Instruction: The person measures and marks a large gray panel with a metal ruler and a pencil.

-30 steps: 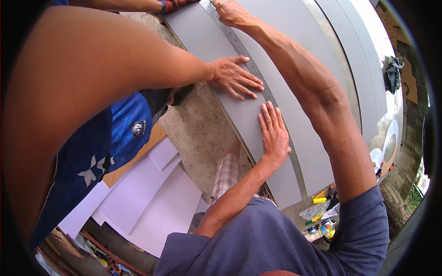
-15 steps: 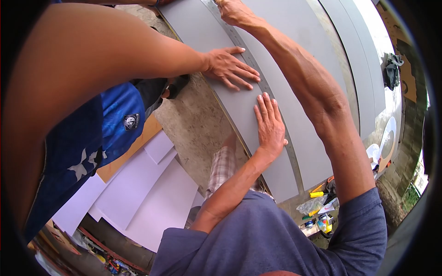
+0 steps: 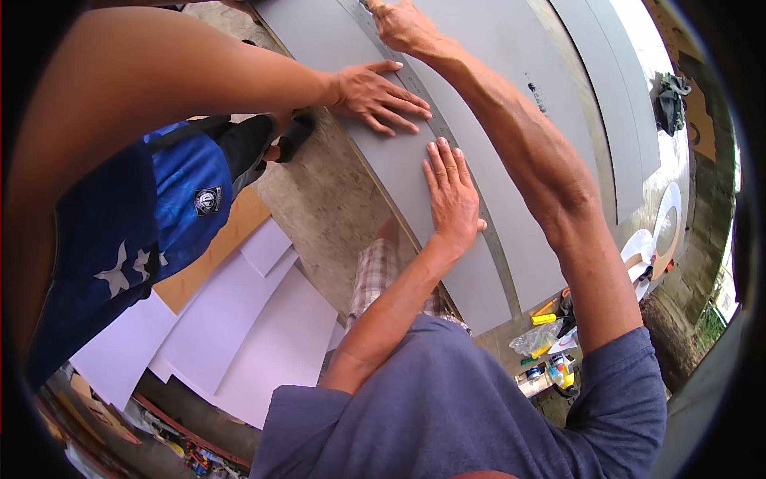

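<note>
My left hand [image 3: 455, 211] is flat on the big gray sheet [image 3: 523, 263], fingers close together, beside the long metal ruler [image 3: 464, 164] lying on it. My right hand [image 3: 401, 29] bends at the ruler's far part — I can't tell if it pinches something. Another person's hand [image 3: 380, 97] is spread nearby.
</note>
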Demonstrator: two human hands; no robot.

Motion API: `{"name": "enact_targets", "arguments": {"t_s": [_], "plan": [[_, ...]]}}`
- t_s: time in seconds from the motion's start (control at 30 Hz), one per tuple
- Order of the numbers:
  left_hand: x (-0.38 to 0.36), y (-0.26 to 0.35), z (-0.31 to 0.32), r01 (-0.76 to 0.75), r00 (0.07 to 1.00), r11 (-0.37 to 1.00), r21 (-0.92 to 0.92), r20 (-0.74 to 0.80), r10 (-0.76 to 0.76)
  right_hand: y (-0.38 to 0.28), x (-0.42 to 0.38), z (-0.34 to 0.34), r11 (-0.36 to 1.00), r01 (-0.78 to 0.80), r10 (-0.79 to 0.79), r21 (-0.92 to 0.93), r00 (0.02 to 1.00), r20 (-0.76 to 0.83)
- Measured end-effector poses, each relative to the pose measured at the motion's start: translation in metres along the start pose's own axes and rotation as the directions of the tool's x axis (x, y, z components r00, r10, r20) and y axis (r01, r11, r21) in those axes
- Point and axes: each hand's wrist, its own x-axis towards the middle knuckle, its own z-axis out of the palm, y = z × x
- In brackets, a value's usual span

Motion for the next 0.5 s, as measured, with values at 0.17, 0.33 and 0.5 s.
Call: {"name": "enact_targets", "arguments": {"t_s": [0.17,0.33,0.5], "plan": [[-0.001,-0.001,0.003,-0.002,1.000,1.000,0.008,-0.009,0.002,-0.007,-0.032,-0.012,0.999,-0.029,0.029,-0.014,1.000,0.010],[0.000,0.000,0.007,-0.008,1.000,1.000,0.006,-0.020,0.008,-0.016,-0.065,-0.023,0.998,-0.049,0.050,-0.033,0.998,0.027],[0.002,0.000,0.008,-0.009,0.999,1.000,0.022,-0.038,0.010,-0.020,-0.095,-0.031,0.997,-0.068,0.069,-0.042,0.997,0.033]]}}
